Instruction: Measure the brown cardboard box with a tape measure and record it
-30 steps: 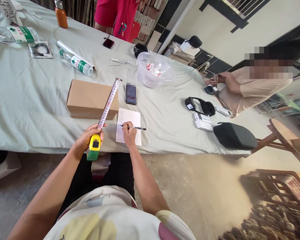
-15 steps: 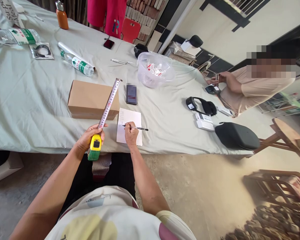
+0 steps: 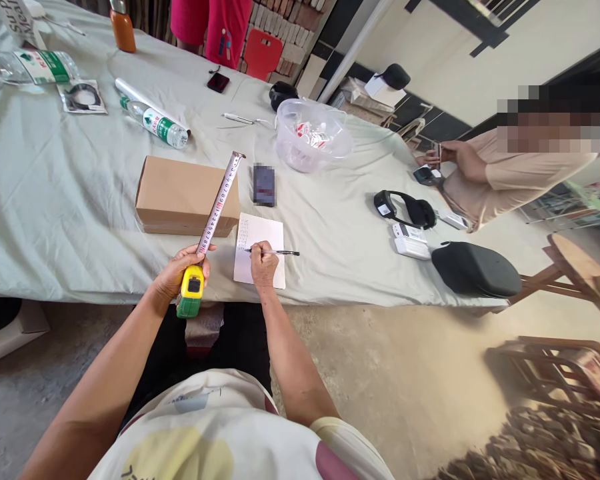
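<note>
My left hand [image 3: 177,272] is closed around a yellow and green tape measure [image 3: 193,287] at the table's near edge. Its blade is pulled out and slants up and to the right, passing in front of the brown cardboard box [image 3: 185,190]. In my right hand [image 3: 264,265] is a black pen [image 3: 286,253], its tip on the white paper [image 3: 275,230]. Rows of handwriting run down the paper's left side. A dark phone [image 3: 265,185] lies just beyond the paper, to the right of the box.
Beyond the box lie water bottles [image 3: 163,128] and a clear plastic tub [image 3: 300,143]. On the right are a black headset [image 3: 405,209], white boxes [image 3: 411,241] and a black case [image 3: 475,269]. One person [image 3: 520,160] is at the right; another in red shorts [image 3: 225,33] stands opposite.
Both hands keep their grips, and the pen stays at the writing on the paper. The whole view has shifted slightly; otherwise little differs.
</note>
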### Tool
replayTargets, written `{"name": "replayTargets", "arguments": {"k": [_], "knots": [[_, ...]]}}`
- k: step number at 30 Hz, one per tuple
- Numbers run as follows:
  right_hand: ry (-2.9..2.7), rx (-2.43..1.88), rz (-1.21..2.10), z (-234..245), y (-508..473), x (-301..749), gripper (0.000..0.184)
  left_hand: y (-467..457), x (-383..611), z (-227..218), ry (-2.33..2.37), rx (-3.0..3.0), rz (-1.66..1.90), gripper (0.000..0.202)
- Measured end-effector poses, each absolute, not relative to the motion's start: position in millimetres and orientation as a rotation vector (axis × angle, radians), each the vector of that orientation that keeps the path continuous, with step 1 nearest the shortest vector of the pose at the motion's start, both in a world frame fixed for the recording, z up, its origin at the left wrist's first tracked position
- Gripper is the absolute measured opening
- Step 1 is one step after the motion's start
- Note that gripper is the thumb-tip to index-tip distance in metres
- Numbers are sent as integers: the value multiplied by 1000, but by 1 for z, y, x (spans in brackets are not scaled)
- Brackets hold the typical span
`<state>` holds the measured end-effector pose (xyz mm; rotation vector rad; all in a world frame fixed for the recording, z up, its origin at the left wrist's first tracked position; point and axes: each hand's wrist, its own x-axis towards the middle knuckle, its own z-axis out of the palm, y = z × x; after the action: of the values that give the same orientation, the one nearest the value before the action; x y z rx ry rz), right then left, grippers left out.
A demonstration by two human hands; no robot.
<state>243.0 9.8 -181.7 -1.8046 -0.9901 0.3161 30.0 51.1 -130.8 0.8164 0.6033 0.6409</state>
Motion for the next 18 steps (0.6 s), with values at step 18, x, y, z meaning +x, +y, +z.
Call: {"name": "replayTargets", "arguments": {"k": [18], "knots": [[-970, -1834, 287, -179, 11, 242, 26, 50, 30, -127, 608, 820, 643, 30]]}}
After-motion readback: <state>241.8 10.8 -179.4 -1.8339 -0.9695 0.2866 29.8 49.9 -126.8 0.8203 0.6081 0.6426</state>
